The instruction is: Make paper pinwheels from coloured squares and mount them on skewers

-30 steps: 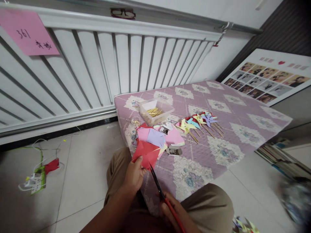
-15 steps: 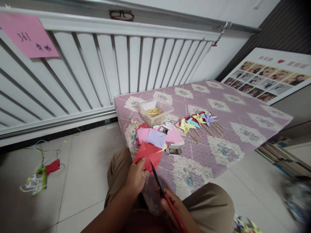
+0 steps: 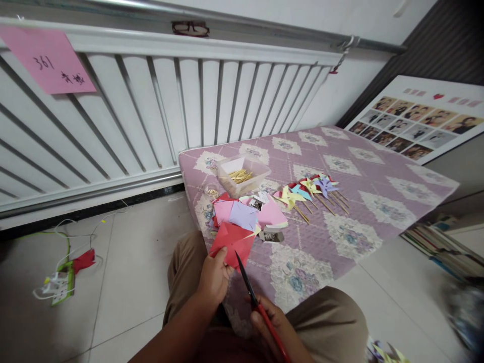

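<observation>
My left hand (image 3: 215, 274) pinches the lower left edge of a red paper square (image 3: 233, 239), thumb on top. In my right hand (image 3: 270, 320) are scissors (image 3: 246, 280) with red handles and dark blades. The blades look closed or nearly so, and their tip lies at the red paper's lower right part; whether they touch it I cannot tell. Just beyond the red square lies a pile of pink and lilac paper sheets (image 3: 242, 216). A small grey box (image 3: 271, 234) sits right of the red square.
A clear plastic box (image 3: 254, 180) of thin wooden sticks stands behind the paper, with a small round container (image 3: 212, 191) beside it. Several paper pinwheels (image 3: 310, 188) lie on the flowered tablecloth (image 3: 298, 275) to the right. A power strip (image 3: 62, 285) with cables lies on the floor at left.
The view has shifted very slightly. Both hands, the red paper and the scissors hold almost the same position as before.
</observation>
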Motion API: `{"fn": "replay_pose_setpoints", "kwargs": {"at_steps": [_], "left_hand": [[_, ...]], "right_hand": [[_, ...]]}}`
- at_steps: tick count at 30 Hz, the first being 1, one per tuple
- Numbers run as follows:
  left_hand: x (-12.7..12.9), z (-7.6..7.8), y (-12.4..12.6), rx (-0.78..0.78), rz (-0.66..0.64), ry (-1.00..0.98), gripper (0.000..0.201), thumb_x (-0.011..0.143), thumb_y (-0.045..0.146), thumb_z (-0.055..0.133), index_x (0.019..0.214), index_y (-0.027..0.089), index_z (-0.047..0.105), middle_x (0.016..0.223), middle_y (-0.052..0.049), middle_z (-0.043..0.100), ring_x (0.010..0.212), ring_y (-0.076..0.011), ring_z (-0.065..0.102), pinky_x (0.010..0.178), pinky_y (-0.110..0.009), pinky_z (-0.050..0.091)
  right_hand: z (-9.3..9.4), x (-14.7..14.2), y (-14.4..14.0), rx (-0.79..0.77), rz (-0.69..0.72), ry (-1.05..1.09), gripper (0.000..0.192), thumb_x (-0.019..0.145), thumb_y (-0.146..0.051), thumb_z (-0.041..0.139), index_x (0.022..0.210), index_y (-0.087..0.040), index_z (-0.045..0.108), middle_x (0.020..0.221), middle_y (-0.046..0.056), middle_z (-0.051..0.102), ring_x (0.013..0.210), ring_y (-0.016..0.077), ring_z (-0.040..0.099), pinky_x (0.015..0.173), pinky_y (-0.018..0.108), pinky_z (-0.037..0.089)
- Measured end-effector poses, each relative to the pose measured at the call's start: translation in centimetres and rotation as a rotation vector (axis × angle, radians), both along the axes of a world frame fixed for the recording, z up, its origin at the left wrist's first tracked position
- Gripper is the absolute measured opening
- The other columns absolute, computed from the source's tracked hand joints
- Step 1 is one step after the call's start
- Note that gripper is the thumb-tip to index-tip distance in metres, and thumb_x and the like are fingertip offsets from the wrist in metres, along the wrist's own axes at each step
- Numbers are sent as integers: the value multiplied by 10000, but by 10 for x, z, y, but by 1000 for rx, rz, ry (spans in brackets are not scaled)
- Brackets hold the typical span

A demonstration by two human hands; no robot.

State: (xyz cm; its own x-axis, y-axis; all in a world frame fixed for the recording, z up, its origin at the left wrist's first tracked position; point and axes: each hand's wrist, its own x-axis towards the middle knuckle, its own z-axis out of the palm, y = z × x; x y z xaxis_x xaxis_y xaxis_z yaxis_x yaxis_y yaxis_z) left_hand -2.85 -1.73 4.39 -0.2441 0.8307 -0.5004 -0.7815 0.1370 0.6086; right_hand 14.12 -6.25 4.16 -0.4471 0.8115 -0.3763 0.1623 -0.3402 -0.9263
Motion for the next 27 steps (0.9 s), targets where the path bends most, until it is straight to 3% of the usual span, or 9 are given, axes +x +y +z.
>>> {"fn": "replay_pose_setpoints", "kwargs": {"at_steps": [8,13,20,27], "left_hand": [[0,-1,-2,-8,-6,5,116,775,321,635,822,217,617,841,-36,685,774,-202,623,737,-322,483],[0,-7,-1,11,-14,30,135,782,340,631,839,218,627,862,-47,688,786,-213,624,713,-328,484],[1,-2,-2,0,3,-13,125,770,322,654,824,210,642,826,-48,689,804,-224,627,716,-341,477],[-11,3,7,-43,56,-10,134,716,275,701,679,223,583,615,19,624,555,-154,550,564,-284,429]], "right_hand": [[6,-1,2,61,-21,-38,392,768,-548,651,942,-202,711,672,10,573,576,160,478,549,273,451],[0,-1,0,43,-6,-18,385,761,-553,654,931,-211,707,665,12,562,571,163,473,551,284,451],[-9,1,0,15,-36,-25,453,716,-585,677,985,-221,705,593,-9,540,521,159,470,526,281,446],[3,10,5,73,94,-3,498,722,-569,675,1105,-252,680,669,22,603,617,208,533,609,326,477]]}}
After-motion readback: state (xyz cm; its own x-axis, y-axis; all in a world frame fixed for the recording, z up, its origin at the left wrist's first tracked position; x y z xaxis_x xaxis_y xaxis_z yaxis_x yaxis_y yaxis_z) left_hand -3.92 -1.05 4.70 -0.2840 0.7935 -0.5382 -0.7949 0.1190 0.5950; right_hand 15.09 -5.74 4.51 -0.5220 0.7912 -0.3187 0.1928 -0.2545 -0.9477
